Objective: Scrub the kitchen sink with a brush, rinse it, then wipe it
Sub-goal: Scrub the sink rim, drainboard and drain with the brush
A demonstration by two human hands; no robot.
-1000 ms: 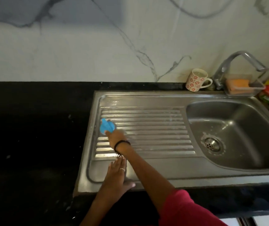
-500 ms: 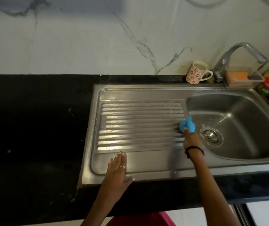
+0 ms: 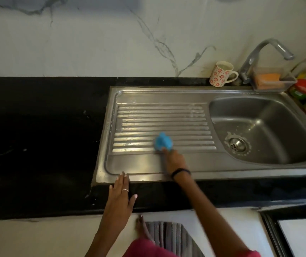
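Scrubbing step: right hand (image 3: 174, 161) fingers clamped on brush (image 3: 163, 141), mid-drainboard; left hand (image 3: 119, 193) flat, fingers together, sink (image 3: 148, 177) rim at 6 o'clock. Next: basin.

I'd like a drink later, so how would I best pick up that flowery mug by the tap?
Take the floral mug by its handle, coming from the right. It stands upright on the counter behind the sink, and the handle loop juts right toward the faucet, so the gap there looks tight. Keep it level: it seems to hold something pale.
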